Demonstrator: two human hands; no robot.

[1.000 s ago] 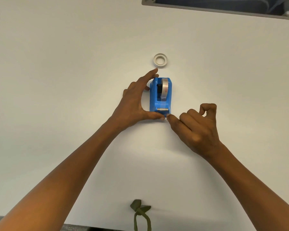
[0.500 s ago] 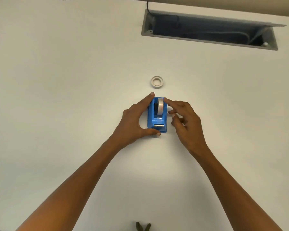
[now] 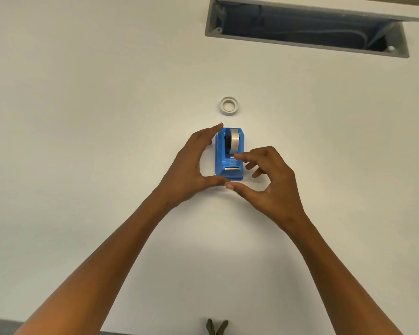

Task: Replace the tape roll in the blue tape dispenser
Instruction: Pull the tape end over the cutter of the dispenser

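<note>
**Two hands at the dispenser, tape end being sought**

Two hands were at the blue tape dispenser (image 3: 229, 163), which stood on the white table (image 3: 82, 117) with a tape roll (image 3: 234, 143) seated upright in its cradle. The left hand (image 3: 191, 168) clasped the dispenser from its left side, one fingertip at the far end and the thumb at the near end, so its grip was closed on the body to steady it. The right hand (image 3: 271, 184) had a loose, half-open grip: one finger reached to the lower front of the roll, the thumb lay near the base, and it held nothing that I could see. A small white ring (image 3: 229, 106), probably the used core, lay apart on the table behind the dispenser.

The roll seemed already in place, so the step in hand was probably to find the free end of the tape. The next move would call for lifting that end with a fingertip and drawing it to the cutter (image 3: 232, 168), while the left hand keeps the dispenser from sliding.
</note>
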